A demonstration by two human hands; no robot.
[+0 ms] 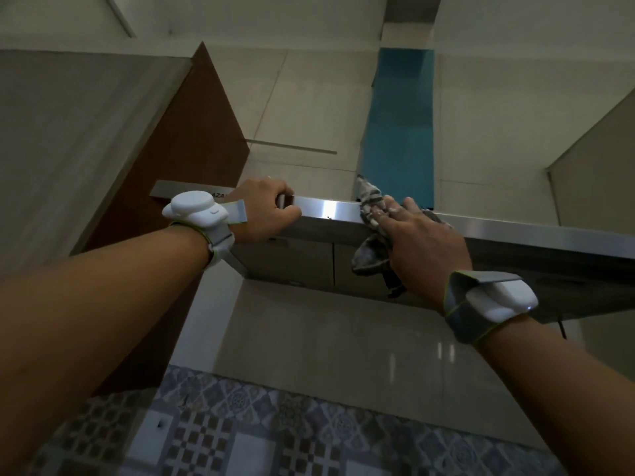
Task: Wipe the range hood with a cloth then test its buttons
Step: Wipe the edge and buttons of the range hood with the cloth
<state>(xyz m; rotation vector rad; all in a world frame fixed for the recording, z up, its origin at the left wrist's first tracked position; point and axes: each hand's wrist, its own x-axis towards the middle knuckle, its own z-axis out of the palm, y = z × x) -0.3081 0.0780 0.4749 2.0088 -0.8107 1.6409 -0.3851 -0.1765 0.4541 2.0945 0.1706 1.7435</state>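
The range hood (330, 209) is a stainless steel box seen from below, its shiny front strip running from middle left to the right edge. My left hand (266, 209) grips the strip's front edge, fingers curled over it. My right hand (422, 242) presses a crumpled grey patterned cloth (369, 204) against the front strip and lower edge, and part of the cloth hangs down under the palm. The hood's buttons are not visible. Both wrists carry white band devices.
A brown and grey wall cabinet (103, 139) stands close on the left of the hood. A blue duct cover (398, 132) rises above the hood to the ceiling. Patterned wall tiles (240, 424) lie below, and a second cabinet (598, 159) is at the right.
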